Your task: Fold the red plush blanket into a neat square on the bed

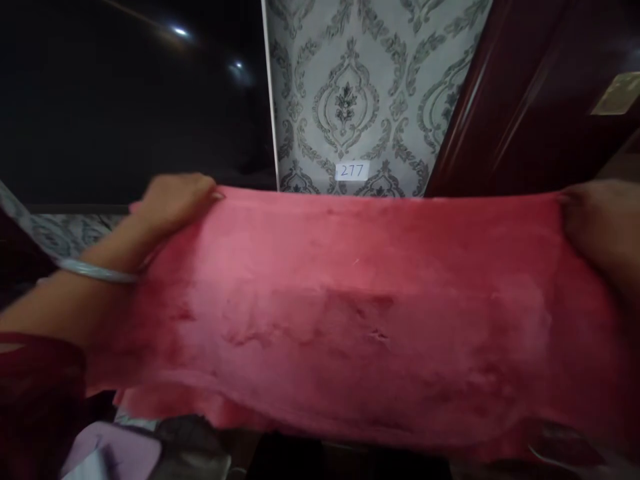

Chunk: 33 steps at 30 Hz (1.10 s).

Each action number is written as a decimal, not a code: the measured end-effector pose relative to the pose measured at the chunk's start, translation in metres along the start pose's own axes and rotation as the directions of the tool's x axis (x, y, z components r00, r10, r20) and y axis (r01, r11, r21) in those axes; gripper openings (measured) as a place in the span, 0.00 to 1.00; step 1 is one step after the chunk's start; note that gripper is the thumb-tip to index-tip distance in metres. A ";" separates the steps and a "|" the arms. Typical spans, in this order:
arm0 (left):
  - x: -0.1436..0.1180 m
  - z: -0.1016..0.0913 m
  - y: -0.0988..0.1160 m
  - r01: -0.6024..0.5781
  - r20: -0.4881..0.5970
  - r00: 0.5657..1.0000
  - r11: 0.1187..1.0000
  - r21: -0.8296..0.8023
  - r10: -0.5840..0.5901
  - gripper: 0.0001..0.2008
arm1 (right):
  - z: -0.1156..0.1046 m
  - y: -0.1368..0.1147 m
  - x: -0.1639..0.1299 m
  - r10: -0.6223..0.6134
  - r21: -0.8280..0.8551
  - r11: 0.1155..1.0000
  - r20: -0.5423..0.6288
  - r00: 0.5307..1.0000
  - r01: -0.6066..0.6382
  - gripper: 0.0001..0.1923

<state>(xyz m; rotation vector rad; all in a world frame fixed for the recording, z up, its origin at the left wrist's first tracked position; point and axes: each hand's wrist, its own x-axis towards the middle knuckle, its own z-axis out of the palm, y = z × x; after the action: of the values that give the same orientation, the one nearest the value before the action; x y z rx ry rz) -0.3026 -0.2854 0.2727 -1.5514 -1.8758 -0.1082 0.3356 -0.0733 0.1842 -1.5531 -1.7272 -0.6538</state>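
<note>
A soft pinkish-red cloth [350,267], plush like a towel or small blanket, is stretched wide across the view. My left hand [177,200] grips its top edge at the left, fingers closed over the fabric. At the far right, my right hand [600,223] is closed on the opposite end of that edge, partly cut off by the frame. Between the hands the top edge runs nearly straight, while the lower part hangs in loose folds. Dark patches and creases mark its middle. A pale bracelet [97,270] circles my left wrist.
A large dark glossy screen [130,100] fills the upper left. Beside it, patterned wallpaper [345,87] carries a paper label reading 277 [353,171]. A dark red glossy door or panel [525,87] stands at right. Below the cloth lies a pink flat item [133,450].
</note>
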 end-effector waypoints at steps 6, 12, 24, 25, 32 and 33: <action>0.028 0.154 0.065 -0.032 0.277 0.955 0.961 -0.274 0.111 0.12 | 0.091 -0.050 -0.027 -0.038 -0.134 0.986 0.388 0.921 0.097 0.13; -0.005 0.247 0.068 0.223 0.503 0.863 0.925 -0.308 -0.041 0.12 | 0.172 -0.076 -0.083 -0.348 0.287 0.927 0.416 0.840 0.242 0.14; -0.115 0.238 0.025 0.667 0.660 0.680 0.645 -0.374 -0.321 0.23 | 0.081 -0.139 -0.252 -0.680 0.696 0.668 0.427 0.595 0.264 0.24; -0.120 0.237 0.027 0.680 0.655 0.679 0.622 -0.389 -0.332 0.23 | 0.075 -0.139 -0.260 -0.693 0.696 0.662 0.428 0.580 0.276 0.25; -0.113 0.229 0.039 0.676 0.578 0.715 0.601 -0.427 -0.393 0.16 | 0.072 -0.143 -0.278 -0.676 0.660 0.665 0.330 0.659 0.351 0.19; -0.107 0.229 0.041 0.667 0.564 0.725 0.610 -0.428 -0.397 0.13 | 0.073 -0.144 -0.278 -0.666 0.654 0.666 0.305 0.680 0.358 0.19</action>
<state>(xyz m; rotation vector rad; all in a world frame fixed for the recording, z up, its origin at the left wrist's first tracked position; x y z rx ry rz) -0.3635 -0.2548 0.0258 -1.3677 -2.8399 -0.8015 0.1873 -0.2121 -0.0651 -0.8132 -2.5594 0.0761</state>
